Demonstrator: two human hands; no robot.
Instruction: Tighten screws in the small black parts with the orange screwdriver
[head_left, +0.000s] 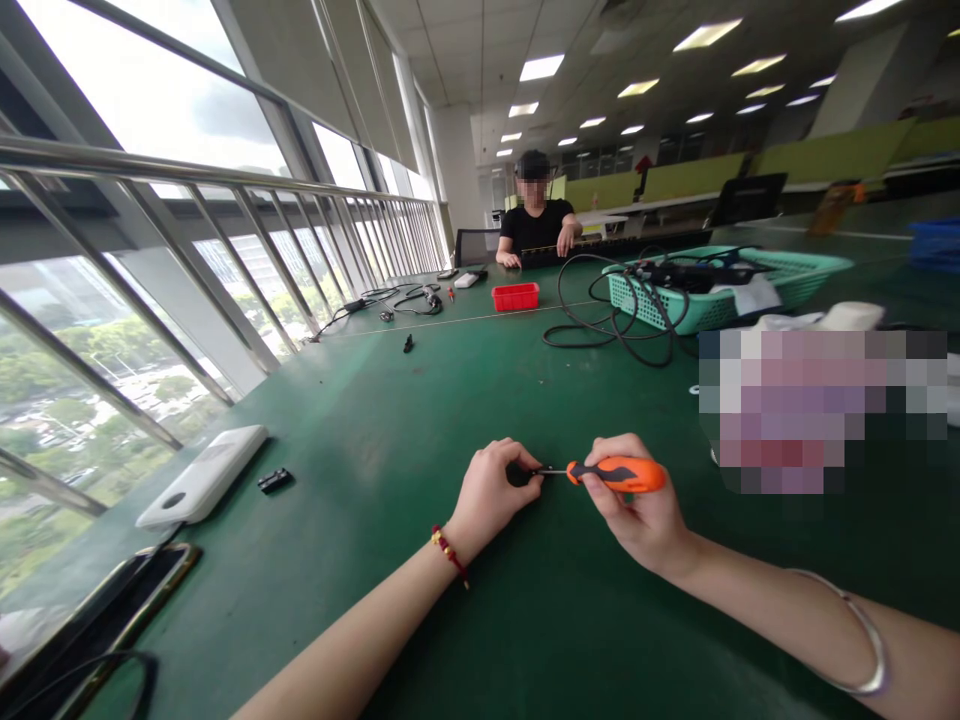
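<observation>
My right hand is closed around an orange and black screwdriver, its shaft pointing left. The shaft's tip meets a small black part pinched between the thumb and fingers of my left hand. Most of that part is hidden by my fingers, so its kind cannot be made out. Both hands are just above the green table. Off to the left lies another small black piece, next to a white power bank.
A phone with a cable lies at the lower left. Further off are a red bin, a green basket of cables, and a small black piece. A blurred-out pile stands at right. Someone sits across the table; a railing runs along the left.
</observation>
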